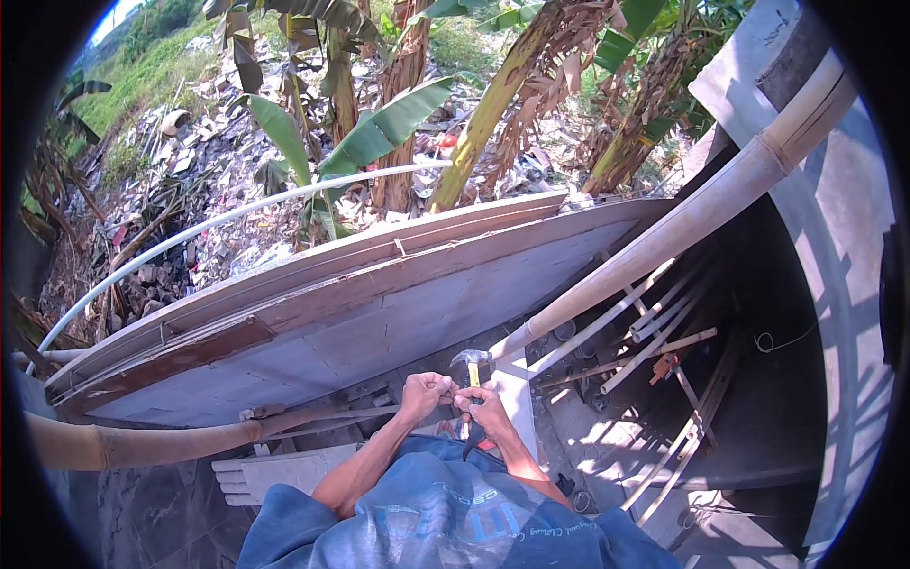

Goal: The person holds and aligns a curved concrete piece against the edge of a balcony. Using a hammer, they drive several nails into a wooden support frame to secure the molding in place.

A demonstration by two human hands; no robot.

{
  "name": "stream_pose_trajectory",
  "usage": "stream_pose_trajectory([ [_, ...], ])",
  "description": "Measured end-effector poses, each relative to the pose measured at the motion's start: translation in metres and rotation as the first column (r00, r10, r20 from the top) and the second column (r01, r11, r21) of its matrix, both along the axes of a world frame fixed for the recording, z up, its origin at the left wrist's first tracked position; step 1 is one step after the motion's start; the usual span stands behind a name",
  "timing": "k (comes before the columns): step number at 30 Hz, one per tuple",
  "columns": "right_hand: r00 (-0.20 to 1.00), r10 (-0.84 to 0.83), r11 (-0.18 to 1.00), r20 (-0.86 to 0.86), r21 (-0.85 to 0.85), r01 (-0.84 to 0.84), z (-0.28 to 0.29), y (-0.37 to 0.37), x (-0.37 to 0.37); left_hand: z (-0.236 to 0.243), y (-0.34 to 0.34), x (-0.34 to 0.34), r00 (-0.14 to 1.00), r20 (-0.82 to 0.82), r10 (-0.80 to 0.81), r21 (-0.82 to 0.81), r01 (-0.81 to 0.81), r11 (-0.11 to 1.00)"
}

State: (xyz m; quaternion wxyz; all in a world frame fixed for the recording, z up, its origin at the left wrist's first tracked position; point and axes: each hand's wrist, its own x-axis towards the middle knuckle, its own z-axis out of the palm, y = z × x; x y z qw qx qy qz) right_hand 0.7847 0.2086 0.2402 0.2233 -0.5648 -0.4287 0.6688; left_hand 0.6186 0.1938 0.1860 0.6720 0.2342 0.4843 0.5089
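My left hand [427,395] is closed in a pinch in front of my body. Whatever sits between its fingertips is too small to make out. Close beside it, my right hand [487,410] is also closed, its fingertips almost meeting the left ones. A claw hammer [475,376] with a metal head and a yellow handle stands head up in the right hand. Part of the handle is hidden behind the fingers, and a dark lower end shows below them.
Beyond my hands leans a stack of long boards [332,327]. A thick bamboo pole [664,237] slants up to the right, another bamboo pole [180,444] lies at left. Thin poles [654,360] lean at right. Banana plants [403,104] and rubble stand behind the boards.
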Motion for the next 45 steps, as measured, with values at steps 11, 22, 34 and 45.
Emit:
stream_pose_trajectory([
  [11,0.993,0.03,0.999,0.116,0.036,-0.035,0.003,0.006,0.003,0.003,0.002,-0.011,0.988,0.154,-0.025,-0.029,0.03,0.999],
  [22,0.881,0.291,0.91,0.372,0.177,-0.375,-0.006,0.006,0.007,0.044,0.009,-0.021,0.378,-0.901,-0.215,0.1,0.661,0.744],
  [34,0.885,0.304,0.913,0.354,0.157,-0.376,0.001,0.019,0.0,0.015,0.006,-0.031,0.506,-0.75,-0.426,0.045,0.682,0.73],
  [45,0.956,0.062,0.945,0.288,0.29,-0.149,0.009,0.008,-0.007,-0.021,-0.02,-0.06,0.497,-0.736,-0.459,-0.128,0.563,0.816],
])
